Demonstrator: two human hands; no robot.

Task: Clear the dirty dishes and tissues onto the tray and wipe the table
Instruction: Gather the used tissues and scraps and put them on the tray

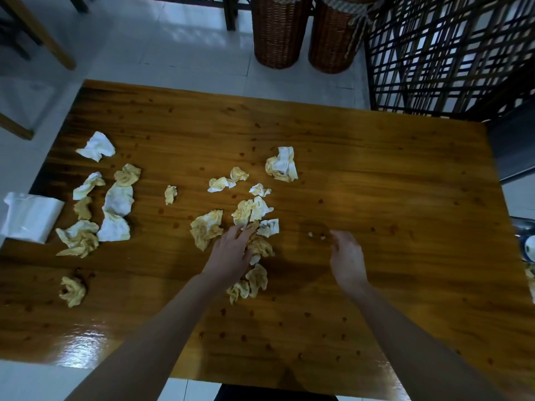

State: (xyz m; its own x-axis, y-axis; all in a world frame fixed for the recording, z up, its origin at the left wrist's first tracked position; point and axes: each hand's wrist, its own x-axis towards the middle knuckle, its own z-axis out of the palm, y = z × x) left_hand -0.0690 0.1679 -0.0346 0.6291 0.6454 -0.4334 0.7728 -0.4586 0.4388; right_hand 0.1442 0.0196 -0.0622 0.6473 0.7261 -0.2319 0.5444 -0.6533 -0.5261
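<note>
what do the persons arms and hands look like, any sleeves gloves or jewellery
Nothing is worn on them that shows. The left forearm and right forearm are bare from the picture's bottom edge up to the left hand and right hand. No sleeves, gloves, watch, bracelet or rings are visible, and the fingers are uncovered.

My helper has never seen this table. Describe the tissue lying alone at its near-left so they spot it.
On the wooden table, find the white bag overhanging the left edge. Nearer the person than it lies one balled tissue: alone, wholly yellow-stained, with dark red smears beside it.
</note>
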